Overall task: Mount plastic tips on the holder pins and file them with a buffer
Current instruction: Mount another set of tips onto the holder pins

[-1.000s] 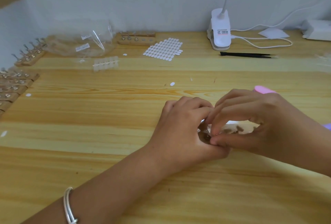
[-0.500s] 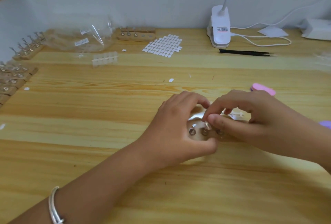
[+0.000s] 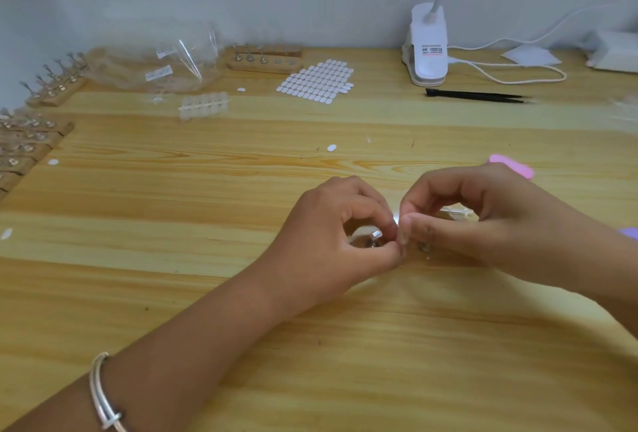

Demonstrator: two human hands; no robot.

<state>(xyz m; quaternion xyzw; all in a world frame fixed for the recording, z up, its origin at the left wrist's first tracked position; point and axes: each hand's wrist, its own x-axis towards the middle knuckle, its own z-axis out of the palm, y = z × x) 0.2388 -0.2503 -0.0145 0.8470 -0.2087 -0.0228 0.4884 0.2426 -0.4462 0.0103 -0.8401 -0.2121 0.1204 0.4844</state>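
My left hand [image 3: 331,235] and my right hand [image 3: 490,221] meet fingertip to fingertip over a wooden holder [image 3: 438,257] with metal pins [image 3: 424,247] lying on the table, mostly hidden by them. The left thumb and forefinger pinch a pin [image 3: 376,235] of the holder. My right thumb and forefinger pinch a small clear plastic tip [image 3: 402,221] right beside it. A strip of clear tips [image 3: 455,212] shows behind my right fingers. A pink buffer [image 3: 511,165] lies just beyond my right hand.
Several more pin holders [image 3: 262,60] [image 3: 55,86] [image 3: 24,141] stand at the back and left. A tip rack [image 3: 203,105], plastic bags [image 3: 152,69], an adhesive tab sheet [image 3: 316,79], black tweezers [image 3: 476,96], a clamp lamp [image 3: 428,48] with cable.
My hands have opened up a little over the holder, and my right fingers now pinch a tip against the pin that the left fingers hold. The view has tilted slightly.
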